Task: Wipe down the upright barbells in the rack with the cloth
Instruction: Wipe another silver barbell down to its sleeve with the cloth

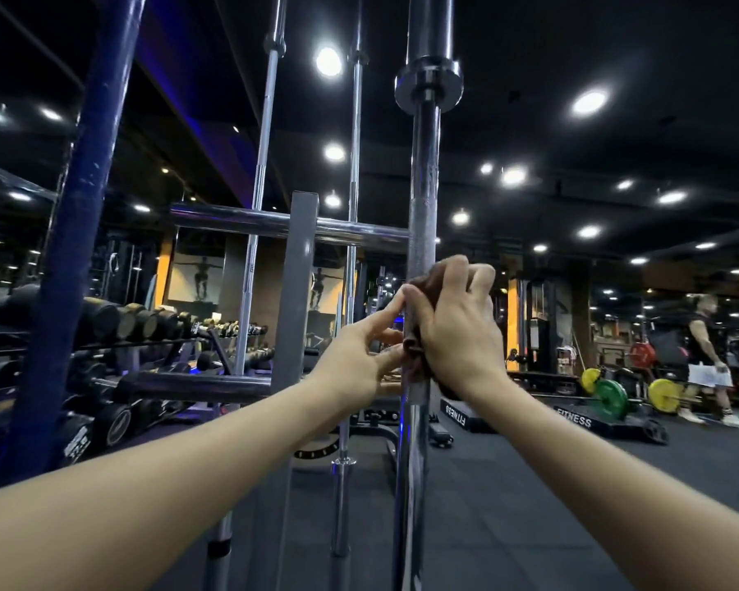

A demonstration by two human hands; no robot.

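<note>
Setting: dark gym hall, black ceiling with round spot lamps, black rubber-tile floor (530,505).

Item, 9 o'clock: blue painted upright post (82,206), chipped, round in section. Behind it, dumbbell rack (137,322) with black hex-ended weights.

Item, 10 to 11 o'clock: two slim chrome barbells (261,164), standing upright in the rack, smooth and bright, not yet touched by either hand.

Item, centre: grey square-section rack post (301,292) with chrome cross bars.

Item, centre: left hand (359,356), fingers part curled, forefinger and thumb tip pinching the cloth edge beside the bar.

Item, 12 to 6 o'clock: near barbell (423,164), thick steel, knurled band above the hands, collar flange near the top.

Item, centre right: brown cloth (414,347), soft, bunched, wrapped round the near barbell at mid height. Right hand (457,330) clamped round cloth and bar, fingers curled behind.

Item, 3 o'clock: loaded bar with green and yellow plates (611,396); a person walking past.

Step in hand, by judgement: seating the cloth for a stroke. Next move calls for firm squeeze and a slide along the shaft, then the slim bars.
</note>
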